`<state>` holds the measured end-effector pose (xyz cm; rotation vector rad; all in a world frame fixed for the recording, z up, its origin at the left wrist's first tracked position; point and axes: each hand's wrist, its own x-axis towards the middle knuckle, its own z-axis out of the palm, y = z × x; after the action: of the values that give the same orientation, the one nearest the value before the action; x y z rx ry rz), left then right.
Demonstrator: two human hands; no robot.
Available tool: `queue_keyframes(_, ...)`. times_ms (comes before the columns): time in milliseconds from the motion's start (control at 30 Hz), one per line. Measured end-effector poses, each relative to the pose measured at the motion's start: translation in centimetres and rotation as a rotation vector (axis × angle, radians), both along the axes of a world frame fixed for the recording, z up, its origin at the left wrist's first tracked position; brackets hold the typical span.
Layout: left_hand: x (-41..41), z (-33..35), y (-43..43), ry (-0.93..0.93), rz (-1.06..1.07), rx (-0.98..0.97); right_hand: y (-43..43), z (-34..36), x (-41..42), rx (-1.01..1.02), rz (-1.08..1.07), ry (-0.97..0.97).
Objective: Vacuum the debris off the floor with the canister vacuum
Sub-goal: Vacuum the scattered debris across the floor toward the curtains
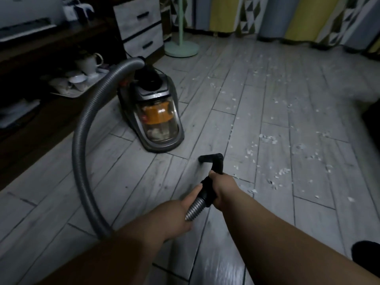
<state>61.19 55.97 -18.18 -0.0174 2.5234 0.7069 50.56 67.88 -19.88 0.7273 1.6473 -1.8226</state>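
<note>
Head view shows the right hand (223,187) gripping the black handle (211,157), the left hand (178,212) holding the hose (82,140) behind it. The vacuum (158,112) sits left; scraps (267,138) lie right. Reaching over may tug the hose taut and tip the vacuum.

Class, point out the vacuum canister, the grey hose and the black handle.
vacuum canister (158,120), head view, on its clear dust bin.
grey hose (79,140), head view, midway along its curve.
black handle (219,163), head view, near its bent end.
</note>
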Motion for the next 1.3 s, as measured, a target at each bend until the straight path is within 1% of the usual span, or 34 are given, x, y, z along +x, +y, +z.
queue_keyframes(200,-0.1,-0.1,2.5,-0.031,-0.063,0.007,3.2,0.2,0.9,0.003,-0.071,0.006)
queue_keyframes(467,0.2,0.3,3.8,-0.04,-0.107,-0.002,4.7,0.6,1.8,0.036,-0.116,-0.029)
queue_keyframes(867,2.4,-0.4,5.8,-0.048,-0.12,0.052,6.7,0.7,4.1,0.105,-0.131,-0.042)
queue_keyframes(1067,4.0,-0.6,8.4,0.026,-0.145,0.007,8.8,0.3,5.3,0.147,-0.15,-0.007)
queue_keyframes(1167,4.1,-0.7,10.0,0.055,-0.102,0.004,9.7,0.4,5.3,0.199,-0.115,0.009)
queue_keyframes(1300,3.8,-0.7,12.1,0.113,-0.057,0.042,10.7,0.7,5.4,0.204,-0.096,-0.019)
